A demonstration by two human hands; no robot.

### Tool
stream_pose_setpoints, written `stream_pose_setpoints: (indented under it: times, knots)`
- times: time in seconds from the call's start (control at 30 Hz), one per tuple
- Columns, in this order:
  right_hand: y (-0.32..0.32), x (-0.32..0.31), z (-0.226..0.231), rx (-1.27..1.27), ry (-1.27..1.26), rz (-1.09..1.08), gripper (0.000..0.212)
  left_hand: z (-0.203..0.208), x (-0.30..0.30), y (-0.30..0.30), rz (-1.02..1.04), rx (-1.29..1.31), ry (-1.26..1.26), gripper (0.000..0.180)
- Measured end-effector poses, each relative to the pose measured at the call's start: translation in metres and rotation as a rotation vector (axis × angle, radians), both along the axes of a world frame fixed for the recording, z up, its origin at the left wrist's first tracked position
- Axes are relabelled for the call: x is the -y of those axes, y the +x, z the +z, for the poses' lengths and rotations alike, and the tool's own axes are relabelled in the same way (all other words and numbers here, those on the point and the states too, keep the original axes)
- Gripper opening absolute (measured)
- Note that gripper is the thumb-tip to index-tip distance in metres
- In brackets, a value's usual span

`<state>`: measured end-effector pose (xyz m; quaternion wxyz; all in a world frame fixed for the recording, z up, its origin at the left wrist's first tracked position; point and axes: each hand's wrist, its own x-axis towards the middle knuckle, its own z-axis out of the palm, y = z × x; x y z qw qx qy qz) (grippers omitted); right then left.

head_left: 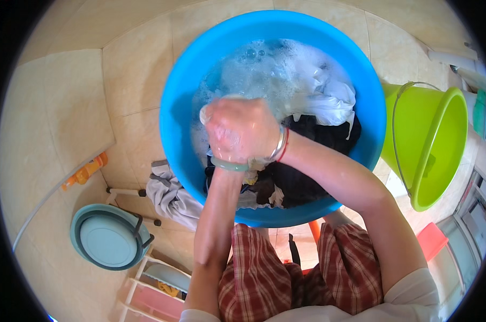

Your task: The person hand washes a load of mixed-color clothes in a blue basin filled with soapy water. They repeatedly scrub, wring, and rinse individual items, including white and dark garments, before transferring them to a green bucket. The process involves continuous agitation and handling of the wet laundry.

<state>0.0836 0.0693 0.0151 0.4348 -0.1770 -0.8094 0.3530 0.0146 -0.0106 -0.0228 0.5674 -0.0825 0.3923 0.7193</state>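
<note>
Rubbing a piece of laundry by hand looks like the step you're on, going by the dark clothes (299,180) lying wet in the near half of the tub (272,24) and the white cloth (331,107) bunched at the far right of them. Suds (259,78) cover most of the far half, so whatever's under there is anyone's guess.

Your left hand (223,131) and right hand (259,123) are pressed together over the left-middle of the tub, both bunched up with the fingers mostly out of sight. Honestly can't tell whether you've got cloth or soap pinched between them. Left wrist has a green bangle (230,164), right one a silver bracelet (280,141) and a red string (286,145).

My take: the next move calls for keeping the piece bunched between your palms if you've got one. If not, take a fresh fold of the dark stuff right below your wrists. Watch your cuffs and splashes too, since your plaid trousers (256,273) are right by the near rim.

Further out, a grey cloth (173,196) sits outside the tub on your left, with a pale blue basin (108,241) past it. A lime green bucket (417,145) stands on your right.
</note>
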Motion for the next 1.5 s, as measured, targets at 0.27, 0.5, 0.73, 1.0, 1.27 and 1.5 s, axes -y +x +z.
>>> stream_pose_setpoints:
  times: [0.27, 0.5, 0.73, 1.0, 1.27, 1.5]
  knots:
    - [0.025, -0.055, -0.061, 0.597, -0.031, -0.241, 0.022, 0.004, -0.01, -0.003, 0.09, 0.018, -0.185, 0.045]
    - [0.011, -0.052, -0.043, 1.066, -0.164, 0.114, 0.033, -0.009, 0.0, -0.021, 0.019, -0.209, -0.408, 0.049]
    - [0.024, 0.001, -0.063, 0.444, 0.028, 0.093, 0.013, -0.007, -0.02, -0.019, -0.106, -0.082, -0.098, 0.064]
    - [0.018, 0.045, 0.034, 0.246, 0.171, 0.244, 0.016, 0.016, -0.016, -0.027, -0.231, 0.448, 0.089, 0.045]
    - [-0.003, 0.032, 0.029, 0.088, 0.129, 0.03, 0.016, 0.007, -0.003, -0.021, -0.232, 0.441, 0.207, 0.033]
    - [0.003, -0.006, -0.006, 0.02, -0.049, 0.007, 0.015, -0.006, 0.003, 0.01, 0.025, -0.071, -0.19, 0.039]
